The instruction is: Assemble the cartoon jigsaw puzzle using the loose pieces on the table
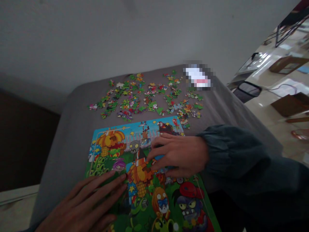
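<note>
A colourful cartoon jigsaw board (193, 206) lies in front of me, with pumpkins, zombies and green plants printed on it. On its middle sits a joined patch of puzzle pieces (138, 174) showing an orange pumpkin. My left hand (89, 199) rests on the board's left side, fingers stretched out, fingertips at the patch's left edge. From the right, my right hand (178, 153) reaches over the patch with its fingers bent and closed on a small puzzle piece (149, 164). The fingers cover most of that piece and the patch's upper right part.
Many loose puzzle pieces (152, 106) lie scattered behind the board on the grey cloth-covered table (70, 129). A blurred-out bright phone-like object (198, 76) is at the back right. A wall (135, 38) rises behind. Cardboard boxes (289, 104) stand on the floor at right.
</note>
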Available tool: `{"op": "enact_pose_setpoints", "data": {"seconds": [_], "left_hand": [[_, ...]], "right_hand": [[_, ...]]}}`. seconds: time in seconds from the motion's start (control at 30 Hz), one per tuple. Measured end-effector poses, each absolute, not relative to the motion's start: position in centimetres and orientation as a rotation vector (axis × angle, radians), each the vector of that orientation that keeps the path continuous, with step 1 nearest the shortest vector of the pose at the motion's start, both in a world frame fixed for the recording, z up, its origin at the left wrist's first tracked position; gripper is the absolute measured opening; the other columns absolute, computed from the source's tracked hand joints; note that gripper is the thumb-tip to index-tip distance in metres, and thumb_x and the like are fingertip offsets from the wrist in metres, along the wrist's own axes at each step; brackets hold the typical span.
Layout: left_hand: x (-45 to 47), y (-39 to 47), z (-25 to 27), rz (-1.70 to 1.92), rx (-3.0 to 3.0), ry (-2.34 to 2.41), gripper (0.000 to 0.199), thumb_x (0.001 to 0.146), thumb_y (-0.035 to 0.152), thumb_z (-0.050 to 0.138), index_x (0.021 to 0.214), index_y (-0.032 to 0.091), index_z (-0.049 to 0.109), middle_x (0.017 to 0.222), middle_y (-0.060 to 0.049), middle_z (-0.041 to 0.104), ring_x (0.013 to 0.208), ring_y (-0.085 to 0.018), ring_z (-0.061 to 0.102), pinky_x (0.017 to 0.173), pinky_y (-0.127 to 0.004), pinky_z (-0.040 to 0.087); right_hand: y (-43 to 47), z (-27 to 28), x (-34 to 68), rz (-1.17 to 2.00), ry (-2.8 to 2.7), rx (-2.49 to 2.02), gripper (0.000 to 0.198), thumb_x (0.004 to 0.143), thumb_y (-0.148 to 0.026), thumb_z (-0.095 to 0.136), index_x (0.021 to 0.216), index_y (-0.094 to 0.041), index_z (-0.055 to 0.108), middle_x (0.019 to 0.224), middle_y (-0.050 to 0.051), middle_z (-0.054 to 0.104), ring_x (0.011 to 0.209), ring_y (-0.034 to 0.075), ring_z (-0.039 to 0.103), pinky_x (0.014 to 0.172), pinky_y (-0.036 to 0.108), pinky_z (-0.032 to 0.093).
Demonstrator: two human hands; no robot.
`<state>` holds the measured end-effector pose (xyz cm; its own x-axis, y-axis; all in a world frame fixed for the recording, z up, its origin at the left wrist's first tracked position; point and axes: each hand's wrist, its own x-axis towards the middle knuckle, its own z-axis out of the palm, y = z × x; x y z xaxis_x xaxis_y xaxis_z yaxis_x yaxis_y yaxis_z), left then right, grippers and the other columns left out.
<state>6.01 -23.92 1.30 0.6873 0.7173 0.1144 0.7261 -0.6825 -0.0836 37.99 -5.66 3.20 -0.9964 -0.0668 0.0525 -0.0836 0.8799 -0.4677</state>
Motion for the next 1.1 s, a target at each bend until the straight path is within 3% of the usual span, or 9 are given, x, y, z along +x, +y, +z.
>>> {"op": "enact_pose_setpoints", "data": {"seconds": [0.1,0.3,0.57,0.77,0.9,1.1], "left_hand": [[7.0,-23.4,1.5,-0.052,-2.783,-1.028,0.052,0.109,0.049,0.042,0.158,0.033,0.043,0.148,0.005,0.065,0.134,-0.019,0.06,0.111,-0.031,0.044],[9.2,-23.1,0.8,-0.074,-2.801,-1.049,0.057,0.106,0.06,0.042,0.158,0.036,0.043,0.147,0.007,0.066,0.132,-0.017,0.058,0.118,-0.03,0.035],[14.8,-21.9,1.3,-0.194,-2.827,-1.041,0.051,0.1,0.061,0.057,0.141,0.031,0.064,0.132,0.007,0.074,0.122,-0.02,0.058,0.108,-0.033,0.039],[16.1,-22.4,0.4,-0.348,-2.828,-1.255,0.053,0.104,0.068,0.041,0.131,0.035,0.07,0.131,0.011,0.075,0.125,-0.015,0.054,0.127,-0.027,0.012],[15.8,-22.8,-0.3,-0.38,-2.836,-1.299,0.052,0.105,0.065,0.039,0.136,0.035,0.067,0.131,0.01,0.075,0.127,-0.014,0.055,0.128,-0.026,0.012],[15.1,-23.4,-0.8,-0.385,-2.854,-1.375,0.057,0.105,0.063,0.043,0.155,0.036,0.05,0.137,0.005,0.072,0.135,-0.019,0.053,0.127,-0.03,0.017]], "right_hand": [[-6.0,2.5,38.0,0.668,-3.037,0.105,0.036,0.099,-0.036,0.066,0.131,-0.022,0.072,0.144,0.009,0.063,0.132,0.034,0.049,0.106,0.051,0.043],[-6.2,2.3,37.9,0.554,-3.041,0.069,0.032,0.097,-0.036,0.07,0.127,-0.025,0.073,0.139,0.01,0.064,0.128,0.031,0.05,0.104,0.048,0.042],[-6.8,1.4,36.6,0.545,-3.044,-0.004,0.03,0.103,-0.036,0.061,0.126,-0.021,0.072,0.13,0.009,0.067,0.117,0.028,0.053,0.099,0.042,0.044],[-6.0,2.2,36.5,0.716,-3.062,0.005,0.052,0.1,-0.032,0.065,0.149,-0.014,0.057,0.129,0.013,0.068,0.12,0.03,0.052,0.104,0.043,0.043],[-5.3,2.6,37.2,0.904,-3.031,0.086,0.07,0.094,-0.031,0.073,0.154,-0.003,0.047,0.136,0.017,0.065,0.125,0.031,0.049,0.112,0.045,0.039],[-4.9,2.8,37.4,0.93,-3.032,0.099,0.071,0.091,-0.031,0.078,0.153,-0.008,0.05,0.136,0.017,0.066,0.125,0.032,0.051,0.108,0.047,0.041]]}}
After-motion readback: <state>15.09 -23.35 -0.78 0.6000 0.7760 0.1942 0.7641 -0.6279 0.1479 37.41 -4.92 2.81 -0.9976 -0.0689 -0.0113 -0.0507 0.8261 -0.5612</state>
